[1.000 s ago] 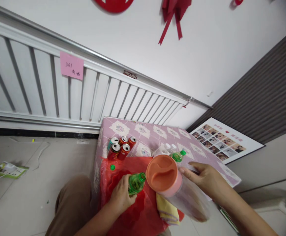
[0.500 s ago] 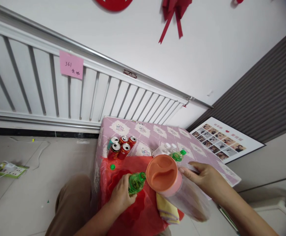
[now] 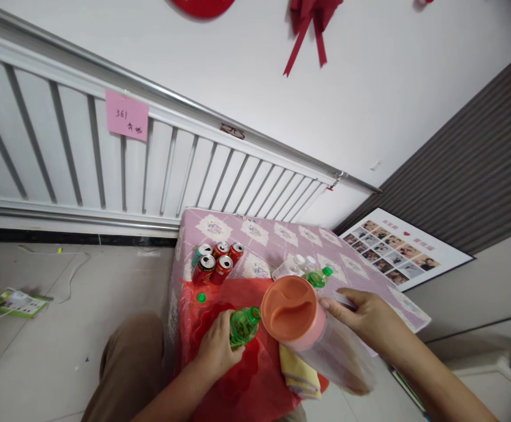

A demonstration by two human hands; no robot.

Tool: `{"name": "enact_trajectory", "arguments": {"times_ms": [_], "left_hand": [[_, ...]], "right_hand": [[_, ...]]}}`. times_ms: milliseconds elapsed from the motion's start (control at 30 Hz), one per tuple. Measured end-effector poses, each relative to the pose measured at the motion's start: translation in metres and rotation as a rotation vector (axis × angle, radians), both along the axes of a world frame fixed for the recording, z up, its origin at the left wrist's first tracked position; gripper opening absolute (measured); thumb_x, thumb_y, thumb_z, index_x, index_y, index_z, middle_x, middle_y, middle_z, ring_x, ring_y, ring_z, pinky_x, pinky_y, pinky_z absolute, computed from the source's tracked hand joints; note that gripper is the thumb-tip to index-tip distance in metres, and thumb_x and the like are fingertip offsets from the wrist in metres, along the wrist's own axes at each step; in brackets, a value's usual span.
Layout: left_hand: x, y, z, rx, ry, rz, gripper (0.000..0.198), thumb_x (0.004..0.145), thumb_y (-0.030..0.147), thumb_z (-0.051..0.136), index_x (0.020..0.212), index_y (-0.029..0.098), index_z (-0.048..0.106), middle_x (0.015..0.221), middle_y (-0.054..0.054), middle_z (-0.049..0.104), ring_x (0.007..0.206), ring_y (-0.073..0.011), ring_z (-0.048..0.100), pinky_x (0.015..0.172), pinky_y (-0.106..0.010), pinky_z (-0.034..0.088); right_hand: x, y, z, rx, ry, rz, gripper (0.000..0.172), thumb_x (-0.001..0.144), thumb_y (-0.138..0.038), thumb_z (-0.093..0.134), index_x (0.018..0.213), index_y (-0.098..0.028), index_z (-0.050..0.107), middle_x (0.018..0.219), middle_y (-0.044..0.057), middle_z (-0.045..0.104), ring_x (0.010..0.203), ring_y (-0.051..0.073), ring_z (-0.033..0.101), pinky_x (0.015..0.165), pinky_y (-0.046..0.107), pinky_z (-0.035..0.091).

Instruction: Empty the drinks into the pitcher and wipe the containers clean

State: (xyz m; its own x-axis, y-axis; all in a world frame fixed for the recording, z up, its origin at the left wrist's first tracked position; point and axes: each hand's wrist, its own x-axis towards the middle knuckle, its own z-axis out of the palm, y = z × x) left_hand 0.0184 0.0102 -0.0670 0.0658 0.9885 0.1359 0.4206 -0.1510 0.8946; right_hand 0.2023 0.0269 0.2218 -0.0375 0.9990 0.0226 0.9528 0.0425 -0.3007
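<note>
My left hand (image 3: 217,346) is wrapped round a green plastic bottle (image 3: 243,326), uncapped and tilted with its mouth to the right. Right against that mouth is the orange lid of a clear pitcher (image 3: 337,354), which leans over toward the bottle. Some brownish contents show at the pitcher's low far end. My right hand (image 3: 361,319) is closed on the pitcher's handle, the thumb near the lid. A loose green cap (image 3: 201,298) lies on the red plastic sheet (image 3: 255,287). Beneath the pitcher a folded yellow cloth (image 3: 299,372) is partly hidden.
Several open drink cans (image 3: 215,264) stand together at the table's left side. Behind the pitcher are clear plastic bottles (image 3: 293,266) and another green bottle (image 3: 319,277). The flowered tablecloth (image 3: 255,231) reaches toward a white radiator (image 3: 185,158). A power strip (image 3: 16,302) lies on the floor.
</note>
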Motion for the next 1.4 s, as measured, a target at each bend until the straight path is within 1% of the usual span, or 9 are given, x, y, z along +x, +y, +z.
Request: {"name": "enact_trajectory", "arguments": {"times_ms": [200,500,767,1000,1133,1400], "left_hand": [[-0.0003,-0.0003,0.0017,0.003,-0.002,-0.008,0.07,0.064,0.02,0.065,0.129,0.014,0.039,0.129,-0.016,0.056,0.121,-0.0283,0.053,0.105,-0.04,0.043],[-0.0005,-0.0003,0.0024,0.003,0.001,-0.007,0.069,0.064,0.02,0.065,0.128,0.015,0.04,0.129,-0.016,0.056,0.121,-0.0286,0.053,0.105,-0.04,0.042],[-0.0006,-0.0004,0.0011,0.014,0.002,-0.01,0.07,0.064,0.02,0.064,0.129,0.013,0.039,0.128,-0.017,0.056,0.12,-0.0295,0.054,0.104,-0.042,0.043],[0.0,-0.0003,0.0006,0.002,-0.006,-0.001,0.07,0.065,0.02,0.065,0.129,0.017,0.038,0.127,-0.014,0.056,0.12,-0.0282,0.054,0.103,-0.04,0.043],[-0.0004,-0.0004,0.0013,-0.003,-0.004,-0.009,0.07,0.065,0.02,0.064,0.129,0.016,0.038,0.126,-0.014,0.057,0.12,-0.0281,0.054,0.104,-0.04,0.043],[-0.0008,0.0001,0.0011,-0.007,0.011,-0.009,0.07,0.065,0.021,0.065,0.129,0.015,0.039,0.127,-0.016,0.056,0.121,-0.0295,0.053,0.104,-0.041,0.043]], "right_hand": [[-0.0017,-0.0015,0.0008,-0.001,0.032,-0.006,0.045,0.071,-0.062,0.055,0.055,-0.02,0.054,0.05,-0.004,0.042,0.047,0.012,0.037,0.044,0.024,0.028],[-0.0031,0.0001,0.0012,-0.009,0.033,0.006,0.046,0.07,-0.063,0.055,0.052,-0.02,0.05,0.049,-0.004,0.04,0.047,0.011,0.036,0.044,0.024,0.028],[0.0013,-0.0002,-0.0001,-0.007,0.019,0.018,0.045,0.072,-0.062,0.056,0.055,-0.02,0.053,0.05,-0.004,0.043,0.047,0.012,0.038,0.043,0.024,0.029],[-0.0002,0.0017,-0.001,-0.013,0.01,0.004,0.046,0.071,-0.063,0.055,0.054,-0.02,0.05,0.05,-0.005,0.038,0.047,0.01,0.034,0.043,0.024,0.026],[0.0007,0.0022,-0.0019,0.001,0.01,0.018,0.045,0.072,-0.061,0.056,0.053,-0.021,0.049,0.048,-0.005,0.036,0.045,0.01,0.034,0.042,0.023,0.025],[0.0037,0.0029,-0.0033,0.023,-0.003,0.03,0.045,0.073,-0.06,0.056,0.053,-0.021,0.049,0.048,-0.005,0.037,0.044,0.01,0.035,0.041,0.024,0.026]]}}
